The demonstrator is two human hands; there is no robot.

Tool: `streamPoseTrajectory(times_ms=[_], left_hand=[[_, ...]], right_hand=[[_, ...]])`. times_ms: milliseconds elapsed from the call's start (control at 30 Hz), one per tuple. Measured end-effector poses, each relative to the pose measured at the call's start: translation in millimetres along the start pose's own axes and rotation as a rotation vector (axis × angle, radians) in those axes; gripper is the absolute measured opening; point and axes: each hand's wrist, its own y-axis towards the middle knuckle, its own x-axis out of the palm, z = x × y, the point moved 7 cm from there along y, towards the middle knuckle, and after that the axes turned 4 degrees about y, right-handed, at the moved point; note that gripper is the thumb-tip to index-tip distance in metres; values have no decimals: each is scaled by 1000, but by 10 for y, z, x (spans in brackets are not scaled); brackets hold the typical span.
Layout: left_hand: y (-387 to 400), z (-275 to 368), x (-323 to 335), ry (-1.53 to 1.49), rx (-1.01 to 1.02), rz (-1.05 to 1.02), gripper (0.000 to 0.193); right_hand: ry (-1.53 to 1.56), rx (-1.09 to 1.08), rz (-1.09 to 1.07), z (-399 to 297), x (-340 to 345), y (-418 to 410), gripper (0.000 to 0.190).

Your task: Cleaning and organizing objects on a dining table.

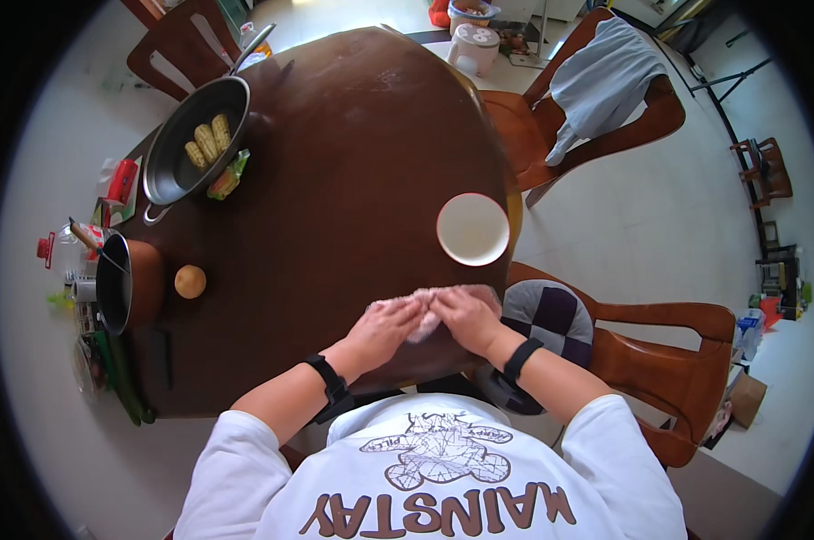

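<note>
Both hands grip a pale pink cloth (482, 295) low over the near right part of the dark wooden table (353, 175). My left hand (384, 332) has the bunched left end, its fingers lying over the fabric. At the cloth's middle and right, my right hand (465, 317) presses close beside the left one. Fingertips partly disappear into the folds. Just beyond the cloth stands a white bowl with a red rim (473, 229), near the table's right edge; no solid food shows inside.
Along the left stand a large pan (167, 152) with several corn pieces (207, 141), a brown pot (145, 283), a round tan item (191, 281), a dark knife-like object (161, 358) and cucumbers (127, 378). Wooden chairs (656, 364) flank the right edge, one draped with grey cloth (602, 84).
</note>
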Motion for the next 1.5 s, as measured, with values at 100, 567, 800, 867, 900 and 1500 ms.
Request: streamPoseTrajectory(times_ms=[100,567,800,867,900,1500], left_hand=[[236,-21,48,-54,-100,39,56],[733,313,-79,-225,66,-59,45],[1055,-232,32,-1726,-758,141,32],[1164,-233,-2,-1770,-771,191,29],[1204,-247,-10,-1813,-782,227,27],[-808,-832,-405,-1761,-1093,494,38]], right_hand=[[14,113,33,178,-105,-16,27],[-67,128,-8,475,-479,-353,21],[-26,127,40,454,-474,-405,35],[-7,175,46,456,-447,-438,39],[-6,165,42,388,-432,-439,39],[-118,-156,-167,659,98,877,60]])
